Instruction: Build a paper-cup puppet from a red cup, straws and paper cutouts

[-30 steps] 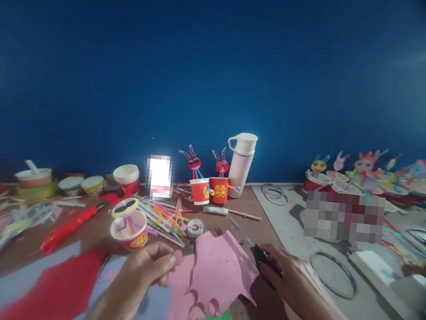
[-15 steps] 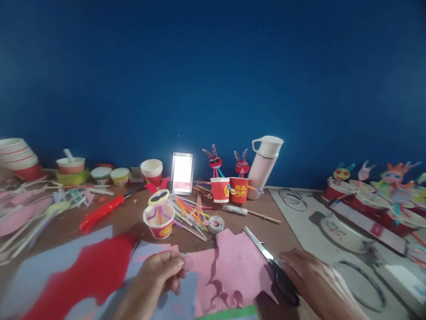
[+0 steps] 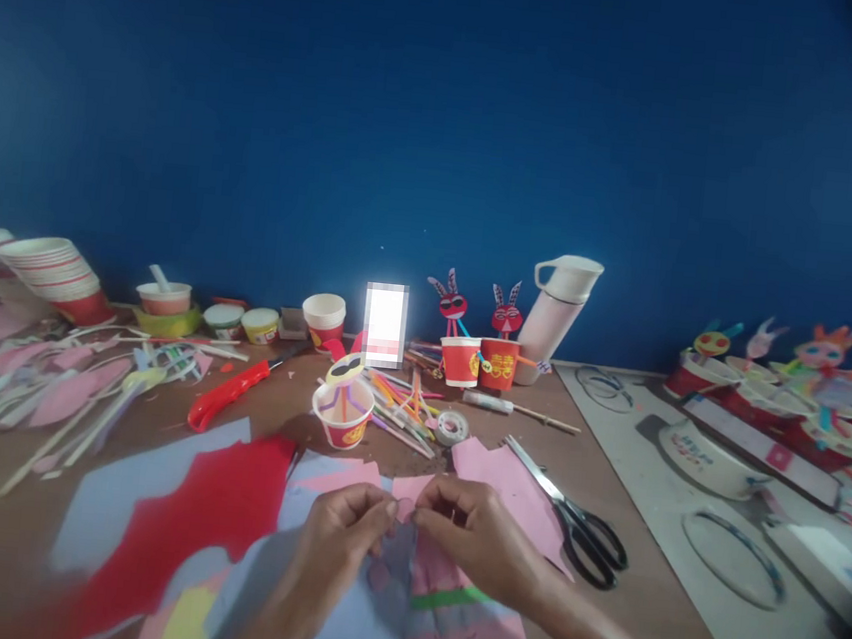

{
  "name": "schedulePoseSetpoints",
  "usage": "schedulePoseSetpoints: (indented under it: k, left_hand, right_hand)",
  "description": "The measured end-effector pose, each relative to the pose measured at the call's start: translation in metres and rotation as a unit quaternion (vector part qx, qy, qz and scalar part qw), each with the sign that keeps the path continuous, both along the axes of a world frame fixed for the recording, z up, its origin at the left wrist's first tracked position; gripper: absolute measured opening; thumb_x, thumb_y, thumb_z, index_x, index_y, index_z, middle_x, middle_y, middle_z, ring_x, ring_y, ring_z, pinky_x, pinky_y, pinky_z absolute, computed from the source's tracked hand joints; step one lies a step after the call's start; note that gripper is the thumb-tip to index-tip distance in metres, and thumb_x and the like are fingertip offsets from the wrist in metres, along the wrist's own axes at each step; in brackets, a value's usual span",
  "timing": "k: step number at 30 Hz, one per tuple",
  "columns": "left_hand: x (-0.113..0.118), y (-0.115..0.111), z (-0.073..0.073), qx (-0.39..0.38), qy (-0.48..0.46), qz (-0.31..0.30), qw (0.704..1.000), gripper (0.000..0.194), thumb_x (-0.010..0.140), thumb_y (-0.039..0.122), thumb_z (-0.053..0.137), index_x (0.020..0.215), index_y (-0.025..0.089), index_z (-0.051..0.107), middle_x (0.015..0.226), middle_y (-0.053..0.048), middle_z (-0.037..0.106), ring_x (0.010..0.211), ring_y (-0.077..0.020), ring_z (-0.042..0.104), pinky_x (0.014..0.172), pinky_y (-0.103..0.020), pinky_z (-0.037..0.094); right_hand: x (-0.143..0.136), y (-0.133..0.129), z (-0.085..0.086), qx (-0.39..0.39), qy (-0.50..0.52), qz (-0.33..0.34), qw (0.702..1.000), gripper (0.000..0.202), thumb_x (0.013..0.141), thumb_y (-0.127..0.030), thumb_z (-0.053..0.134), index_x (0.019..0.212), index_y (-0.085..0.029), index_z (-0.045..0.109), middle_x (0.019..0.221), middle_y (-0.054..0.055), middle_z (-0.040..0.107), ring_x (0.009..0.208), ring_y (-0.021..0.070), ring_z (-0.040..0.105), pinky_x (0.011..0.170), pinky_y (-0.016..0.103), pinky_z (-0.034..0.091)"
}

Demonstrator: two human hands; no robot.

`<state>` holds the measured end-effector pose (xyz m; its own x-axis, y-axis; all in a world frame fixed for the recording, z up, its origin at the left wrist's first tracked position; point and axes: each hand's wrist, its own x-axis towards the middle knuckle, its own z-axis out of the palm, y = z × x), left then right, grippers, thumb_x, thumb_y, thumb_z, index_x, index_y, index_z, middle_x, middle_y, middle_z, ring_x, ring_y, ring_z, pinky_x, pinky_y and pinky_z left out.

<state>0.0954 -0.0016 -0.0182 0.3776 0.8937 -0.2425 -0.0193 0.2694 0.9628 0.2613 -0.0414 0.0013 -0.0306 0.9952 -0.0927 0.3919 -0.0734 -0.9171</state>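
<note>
Both hands meet over a scrap of pink!

And there it was, the small pink paper piece [image 3: 406, 509], held up above the papers on the brown surface [image 3: 640, 601], right between the two hands! The left hand [image 3: 346, 528] had its fingers pinched tight on one edge. Opposite, the right hand [image 3: 476, 535] had its fingertips drawn together at the other edge, though whether they gripped it, nobody could tell. Just right of that hand lay the black-handled scissors [image 3: 563, 504], blades over the pink sheet [image 3: 505, 478]. Left of the action sprawled the red paper [image 3: 229, 491], and beyond the hands sat the tape roll [image 3: 454, 417]!
</note>
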Motion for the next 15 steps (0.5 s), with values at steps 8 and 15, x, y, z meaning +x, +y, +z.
schedulePoseSetpoints:
  k: [8, 15]
  left_hand:
    - [-0.006, 0.009, 0.002, 0.031, 0.028, 0.025, 0.999, 0.031, 0.074, 0.042, 0.067, 0.064, 0.013, 0.067, 0.056, 0.0, 0.058, 0.048, -0.0102, 0.047, 0.05, -0.021, 0.035]
    - [0.0, 0.007, -0.014, -0.028, 0.01, 0.06, 0.998, 0.044, 0.064, 0.048, 0.075, 0.093, 0.015, 0.069, 0.069, -0.002, 0.063, 0.049, -0.0096, 0.05, 0.048, -0.02, 0.04]
  right_hand:
    - [0.007, 0.011, -0.004, -0.042, 0.085, 0.001, 0.995, 0.018, 0.08, -0.026, 0.052, 0.066, -0.015, 0.051, 0.061, -0.005, 0.042, 0.057, 0.0078, 0.035, 0.05, 0.02, 0.026]
    - [0.004, 0.022, -0.03, -0.1, 0.15, 0.008, 0.984, 0.019, 0.076, -0.026, 0.056, 0.062, -0.016, 0.048, 0.057, -0.005, 0.044, 0.054, 0.0072, 0.036, 0.049, 0.018, 0.028]
